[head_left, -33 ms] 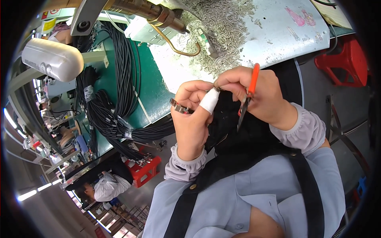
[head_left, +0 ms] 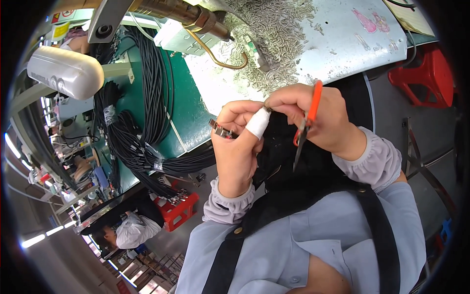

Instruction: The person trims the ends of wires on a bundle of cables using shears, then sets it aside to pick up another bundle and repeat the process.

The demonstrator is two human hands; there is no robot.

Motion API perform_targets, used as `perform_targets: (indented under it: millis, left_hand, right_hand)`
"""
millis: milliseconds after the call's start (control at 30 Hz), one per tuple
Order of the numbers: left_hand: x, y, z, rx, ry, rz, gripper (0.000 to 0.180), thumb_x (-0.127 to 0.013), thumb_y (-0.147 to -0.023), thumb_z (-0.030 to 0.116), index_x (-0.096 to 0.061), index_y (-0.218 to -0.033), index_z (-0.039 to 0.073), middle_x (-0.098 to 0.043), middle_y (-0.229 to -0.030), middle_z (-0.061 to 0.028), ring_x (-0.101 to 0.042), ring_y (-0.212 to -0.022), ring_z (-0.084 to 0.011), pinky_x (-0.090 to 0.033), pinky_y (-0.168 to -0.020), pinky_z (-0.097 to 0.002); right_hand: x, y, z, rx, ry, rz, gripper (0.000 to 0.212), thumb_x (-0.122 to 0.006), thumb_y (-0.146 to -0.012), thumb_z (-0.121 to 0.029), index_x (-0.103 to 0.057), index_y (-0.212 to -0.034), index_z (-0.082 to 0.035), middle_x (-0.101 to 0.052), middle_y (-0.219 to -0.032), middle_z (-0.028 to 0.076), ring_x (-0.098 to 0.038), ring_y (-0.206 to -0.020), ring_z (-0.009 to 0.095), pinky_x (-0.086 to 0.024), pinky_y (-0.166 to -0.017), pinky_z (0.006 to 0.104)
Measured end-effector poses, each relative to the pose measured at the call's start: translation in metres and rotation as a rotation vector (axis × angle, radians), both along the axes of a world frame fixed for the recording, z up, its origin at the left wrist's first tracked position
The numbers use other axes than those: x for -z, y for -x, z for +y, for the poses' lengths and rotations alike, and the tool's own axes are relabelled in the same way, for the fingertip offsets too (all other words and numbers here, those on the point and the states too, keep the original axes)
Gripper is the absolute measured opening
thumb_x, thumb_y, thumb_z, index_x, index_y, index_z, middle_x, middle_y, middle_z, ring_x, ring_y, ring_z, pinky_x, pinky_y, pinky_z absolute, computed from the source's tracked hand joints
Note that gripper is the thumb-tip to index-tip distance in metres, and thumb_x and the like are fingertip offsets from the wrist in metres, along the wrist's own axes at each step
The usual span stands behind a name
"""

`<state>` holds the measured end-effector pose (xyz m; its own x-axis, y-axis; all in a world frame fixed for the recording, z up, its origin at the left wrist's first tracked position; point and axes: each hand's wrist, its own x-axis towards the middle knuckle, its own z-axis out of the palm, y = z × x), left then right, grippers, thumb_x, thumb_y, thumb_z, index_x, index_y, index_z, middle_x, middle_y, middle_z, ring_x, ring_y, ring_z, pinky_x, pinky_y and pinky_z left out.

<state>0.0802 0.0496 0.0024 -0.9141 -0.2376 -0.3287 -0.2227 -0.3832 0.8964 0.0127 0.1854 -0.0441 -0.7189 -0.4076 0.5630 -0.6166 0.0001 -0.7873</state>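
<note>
Pinched tight between thumb and forefinger of the right hand (head_left: 320, 120): a tiny dark part (head_left: 267, 105), too small to identify, held at the meeting point of both hands, raised in front of the chest and above the near edge of the desk (head_left: 342, 44). Same right-hand grip also closed around a pair of orange-handled snips (head_left: 306, 122), handle up along the fingers, dark blades pointing down toward the black apron (head_left: 293, 196). Left hand (head_left: 237, 147) curled shut, thumb wrapped in white tape (head_left: 258, 122) and touching the tiny part from the left; a small metal connector (head_left: 221, 130) clamped in the fingers, jutting out to the left side of the hand. Both wrists covered by pale lilac sleeve cuffs (head_left: 227, 206).

Beyond the hands, on the grey metal desk: a wide scatter of small silvery pins (head_left: 279, 34), heaped loosely. Over the far end of the desk, a brass-coloured nozzle (head_left: 196, 17) with a curved copper tube (head_left: 220, 56) beneath it. Left of that, a green surface (head_left: 186, 112) draped with thick bundles of black cables (head_left: 142, 112), some bound with clear tape. Further left, a white rounded housing (head_left: 63, 71). At far right, a red plastic stool (head_left: 421, 81) on the floor; lower left, a second red stool (head_left: 178, 210) and another person (head_left: 129, 230) in white, bent over, well apart from the hands.
</note>
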Motion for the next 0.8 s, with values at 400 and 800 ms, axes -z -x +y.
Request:
perform_targets:
  millis: [400, 800]
  left_hand:
    - [0.006, -0.006, 0.019, -0.072, 0.425, 0.260, 0.022, -0.058, -0.075, -0.009, -0.051, -0.094, -0.001, -0.056, -0.075, -0.0029, -0.046, -0.057, -0.0020, -0.035, -0.050, -0.0141]
    - [0.003, -0.011, 0.014, -0.087, 0.428, 0.183, 0.018, -0.059, -0.077, -0.005, -0.052, -0.093, -0.002, -0.057, -0.077, -0.0026, -0.047, -0.057, -0.0007, -0.036, -0.048, -0.0135]
  right_hand:
    - [-0.009, -0.012, -0.004, 0.123, -0.023, -0.040, 0.014, -0.057, -0.076, 0.004, -0.049, -0.086, 0.000, -0.059, -0.085, 0.012, -0.058, -0.069, 0.019, -0.047, -0.057, 0.0252]
    - [-0.012, -0.022, 0.001, -0.094, 0.162, -0.661, 0.008, -0.055, -0.082, -0.005, -0.050, -0.084, 0.002, -0.059, -0.090, 0.012, -0.051, -0.063, 0.010, -0.043, -0.055, 0.0233]
